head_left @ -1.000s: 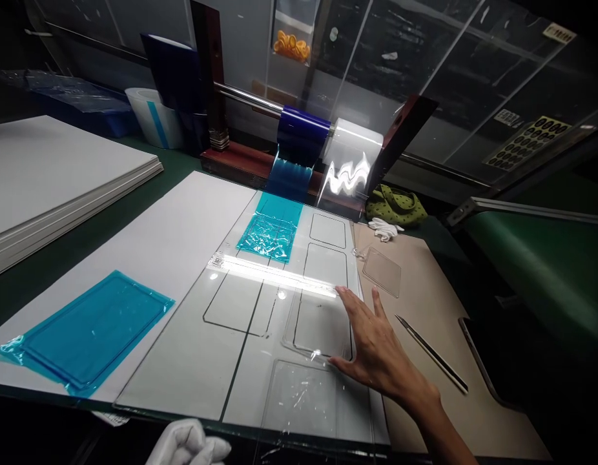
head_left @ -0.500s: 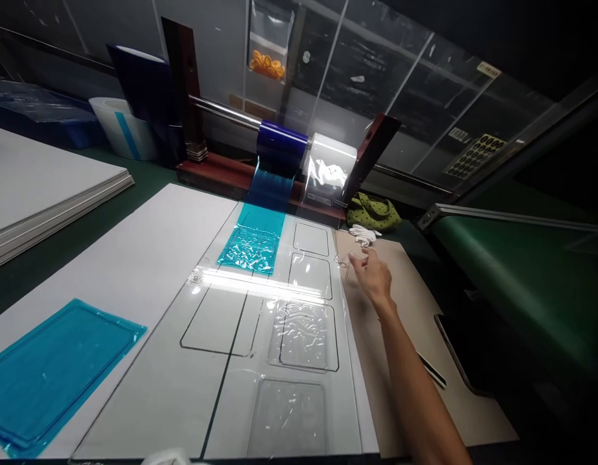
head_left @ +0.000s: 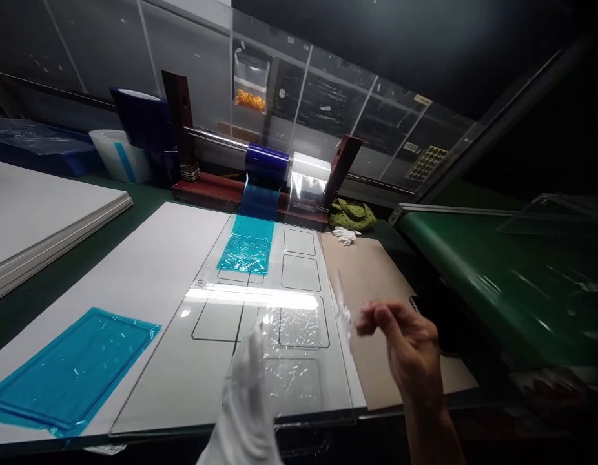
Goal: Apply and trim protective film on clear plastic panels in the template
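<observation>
My bare right hand (head_left: 410, 352) is raised over the brown board (head_left: 371, 271), fingers pinched on a small clear plastic piece (head_left: 344, 303) that I see almost edge-on. My left hand (head_left: 248, 387), in a white glove, rises from the bottom edge with fingers stretched toward that piece, holding nothing. Beneath both hands lies a large clear template sheet (head_left: 216, 349) with black outlined rectangles. A clear film-covered piece (head_left: 299, 326) rests in one outline. A blue film strip (head_left: 248, 248) runs from the blue roll (head_left: 267, 165) onto the sheet.
A blue film-covered panel (head_left: 71, 368) lies at the left on a white board. A stack of white boards (head_left: 42, 213) is at the far left. A clear film roll (head_left: 309, 174) sits beside the blue one. A green conveyor (head_left: 493, 271) is on the right. A green pouch (head_left: 352, 214) and a white glove (head_left: 346, 235) lie behind.
My right hand picked the clear piece off the brown board and brought it back toward me. My gloved left hand rose into view. The camera tilted up.
</observation>
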Motion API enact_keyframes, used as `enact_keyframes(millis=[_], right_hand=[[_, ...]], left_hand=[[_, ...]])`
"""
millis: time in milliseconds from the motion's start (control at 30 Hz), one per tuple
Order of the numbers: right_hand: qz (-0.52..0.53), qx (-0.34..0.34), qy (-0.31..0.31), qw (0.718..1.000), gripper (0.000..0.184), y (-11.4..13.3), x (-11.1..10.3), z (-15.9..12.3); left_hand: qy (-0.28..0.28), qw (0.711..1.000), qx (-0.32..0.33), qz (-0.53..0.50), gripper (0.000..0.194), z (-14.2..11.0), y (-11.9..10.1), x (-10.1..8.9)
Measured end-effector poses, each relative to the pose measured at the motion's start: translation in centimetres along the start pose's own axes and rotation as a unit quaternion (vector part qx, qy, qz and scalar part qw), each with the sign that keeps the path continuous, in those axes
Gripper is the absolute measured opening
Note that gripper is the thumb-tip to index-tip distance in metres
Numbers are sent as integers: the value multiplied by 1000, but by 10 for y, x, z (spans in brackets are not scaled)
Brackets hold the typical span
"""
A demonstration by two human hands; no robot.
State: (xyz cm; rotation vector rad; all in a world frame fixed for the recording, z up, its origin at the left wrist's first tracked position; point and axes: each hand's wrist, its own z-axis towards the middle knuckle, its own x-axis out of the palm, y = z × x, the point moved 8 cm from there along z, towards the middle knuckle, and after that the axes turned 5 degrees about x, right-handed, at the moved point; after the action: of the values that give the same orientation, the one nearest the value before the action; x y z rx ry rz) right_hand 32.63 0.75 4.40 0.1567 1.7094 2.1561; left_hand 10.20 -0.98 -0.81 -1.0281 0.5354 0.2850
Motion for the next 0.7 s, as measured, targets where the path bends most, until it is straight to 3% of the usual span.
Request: enact_keyframes(millis=[100,200,267,367,467,567,633,700], right_hand=[[200,93,40,975,22,-9,15,-49],[273,169,2,947,26,-33,12,-74],[201,171,-55,963,27,-42,-4,-80],[-3,117,-124,985,36,-37,-26,-82],[-80,134,-39,987,47,-36,-11,-82],[-71,170,87,979,51,-38,18,-83],[-106,154,112,976,48,-33,29,-82],[-199,106,108,968,43,-24,35,-81]], left_hand=[[11,997,63,32,127,8,-32,15],[-4,993,73,92,126,-3,-43,19],[-9,986,84,147,118,-12,-42,18],[4,975,118,187,116,-17,-37,15],[32,969,152,193,116,-14,-37,13],[110,955,113,252,98,-4,-36,16],[191,931,73,301,87,2,-35,21],[262,905,52,330,88,8,-37,27]])
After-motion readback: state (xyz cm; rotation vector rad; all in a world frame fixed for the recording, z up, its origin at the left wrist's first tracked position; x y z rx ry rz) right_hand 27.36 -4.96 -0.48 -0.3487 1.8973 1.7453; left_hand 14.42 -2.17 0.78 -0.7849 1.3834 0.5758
